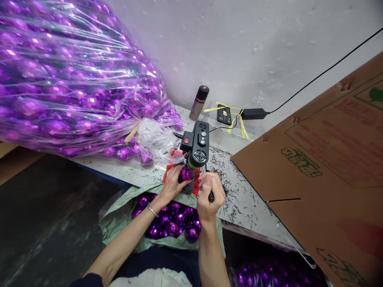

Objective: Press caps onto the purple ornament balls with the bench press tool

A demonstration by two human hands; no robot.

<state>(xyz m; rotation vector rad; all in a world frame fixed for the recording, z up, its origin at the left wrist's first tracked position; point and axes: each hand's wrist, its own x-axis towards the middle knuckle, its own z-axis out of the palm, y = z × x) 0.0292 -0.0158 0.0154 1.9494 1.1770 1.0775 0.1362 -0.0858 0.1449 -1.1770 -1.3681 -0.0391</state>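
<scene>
My left hand (172, 184) is closed around a shiny purple disco ball ornament (186, 173), right under the head of a small black bench machine (200, 143) with a red switch. The fist of my right hand (211, 195) grips the black-ended lever handle (211, 197) at the machine's right side. Red material (196, 181) lies around the machine's base. Below my wrists, a pale green sack (119, 211) holds many more purple ornaments (173, 228). Where exactly the ornament touches the machine is hidden by the head.
A large clear plastic bag (74, 79) of purple ornaments bulges at the left. A cardboard box (323, 159) leans in at the right. A spray can (199, 103) and a power adapter (254, 114) stand by the wall. Black scraps (239, 195) litter the white table.
</scene>
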